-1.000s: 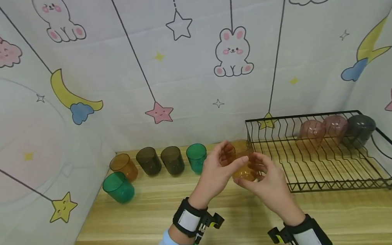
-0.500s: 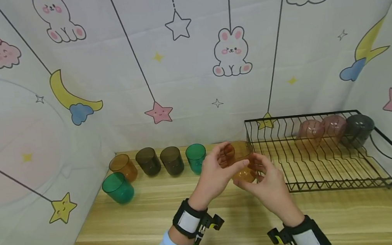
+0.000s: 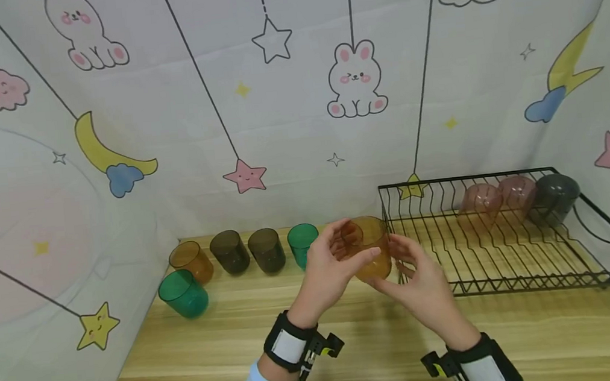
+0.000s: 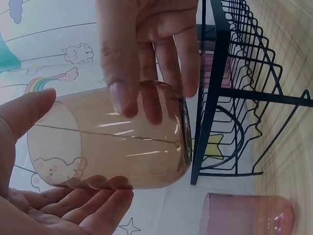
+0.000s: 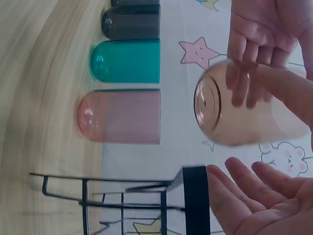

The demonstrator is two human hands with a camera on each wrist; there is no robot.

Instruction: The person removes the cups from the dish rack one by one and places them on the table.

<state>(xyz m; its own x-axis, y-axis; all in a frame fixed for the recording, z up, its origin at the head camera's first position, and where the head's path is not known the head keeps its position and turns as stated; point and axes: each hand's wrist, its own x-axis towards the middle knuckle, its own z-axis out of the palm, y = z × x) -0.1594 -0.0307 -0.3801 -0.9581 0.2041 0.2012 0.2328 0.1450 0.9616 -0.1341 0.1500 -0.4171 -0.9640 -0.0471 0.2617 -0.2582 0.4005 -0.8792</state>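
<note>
My left hand (image 3: 320, 274) grips an amber tumbler (image 4: 132, 142), thumb across its front and fingers behind its wall. The tumbler is upright in front of the rack's left end, its rim up and its rounded base above the table. To its right, my right hand (image 3: 428, 291) has its thumb at the base of the tumbler. In the right wrist view, the right fingers (image 5: 249, 186) are spread loosely, with a gap between them and the tumbler. A pink tumbler (image 5: 122, 116) stands on the table, hidden in the head view.
A black wire rack (image 3: 499, 288) takes up the right side, with two pink tumblers (image 3: 482, 199) and a grey one (image 3: 556, 199) upside down in it. At left stand two green tumblers (image 3: 184, 295), an amber one (image 3: 191, 262) and two dark brown ones (image 3: 230, 253).
The amber tumbler has moved slightly left and up with my left hand. The right fingers, earlier overlapping its wall, now show beside its right edge. The view has shifted a little.
</note>
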